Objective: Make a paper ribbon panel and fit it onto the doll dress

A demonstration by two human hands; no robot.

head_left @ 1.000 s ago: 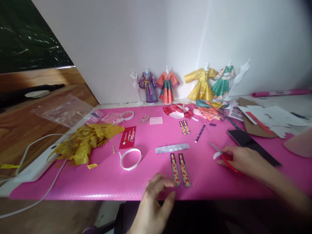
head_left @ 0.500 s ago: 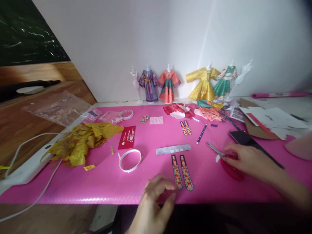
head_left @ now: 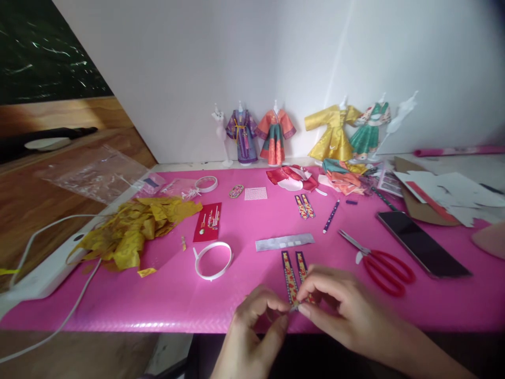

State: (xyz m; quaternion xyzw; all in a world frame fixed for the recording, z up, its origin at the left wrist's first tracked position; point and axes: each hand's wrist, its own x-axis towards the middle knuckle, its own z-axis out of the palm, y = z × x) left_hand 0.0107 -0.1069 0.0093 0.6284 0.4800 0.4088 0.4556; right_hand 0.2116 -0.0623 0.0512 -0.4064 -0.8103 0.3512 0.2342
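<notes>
My left hand [head_left: 256, 326] is at the table's front edge, fingers curled, thumb and index fingertip close together. My right hand [head_left: 343, 305] meets it from the right, thumb and index finger pinched. Something small and pale shows between the fingertips of both hands, too small to name. Just behind the fingertips lie two patterned trim strips [head_left: 290, 273] with dark blue edges, their lower ends partly covered by the hands. Red-handled scissors [head_left: 366, 252] lie on the table right of my right hand, with a small white scrap by the blades. A grey fabric strip [head_left: 284, 242] lies beyond the trims.
A white ring of tape [head_left: 231, 261], a red card [head_left: 207, 222] and crumpled yellow fabric [head_left: 158, 221] lie to the left. A phone [head_left: 424, 243] and a pen [head_left: 331, 216] lie to the right. Small dressed mannequins [head_left: 275, 137] stand along the wall.
My right hand has let go of the scissors, leaving them on the table, and moved left to meet my left hand. My left hand has stayed almost in place.
</notes>
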